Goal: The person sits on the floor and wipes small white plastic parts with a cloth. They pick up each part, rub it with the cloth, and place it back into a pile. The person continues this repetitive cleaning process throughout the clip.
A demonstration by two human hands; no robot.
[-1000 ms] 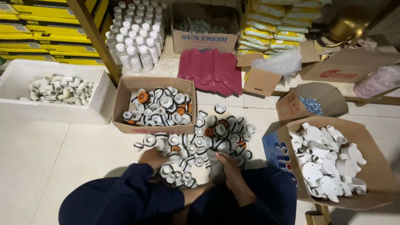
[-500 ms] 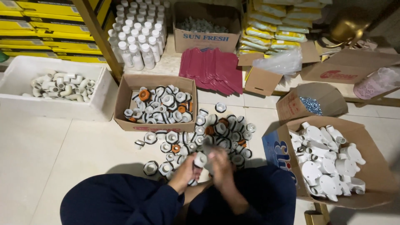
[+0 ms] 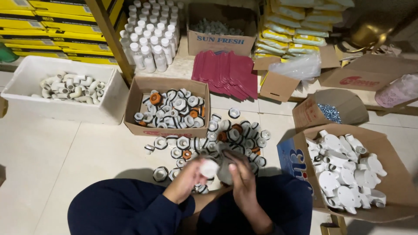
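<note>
My left hand (image 3: pixel 188 177) grips a white round plastic fitting (image 3: pixel 209 168) in front of my lap. Against it, my right hand (image 3: pixel 240 173) holds a greyish white part (image 3: pixel 224 167), partly hidden by my fingers. The two pieces touch between my hands. Just beyond them a heap of white plastic nuts with black rings (image 3: pixel 217 139), a few orange ones among them, lies on the tiled floor. My dark blue sleeves fill the bottom of the view.
A small cardboard box of the same nuts (image 3: pixel 132 114) stands behind the heap. A big carton of white pipe fittings (image 3: pixel 392 150) is at the right, a white foam box of elbows (image 3: pixel 26 78) at the left. Bottles (image 3: pixel 150 39), red sheets (image 3: pixel 226 74) and yellow packs lie farther back.
A second ago both hands were down in the heap of nuts. They have since lifted toward me and come together, each holding a piece. The camera has shifted slightly.
</note>
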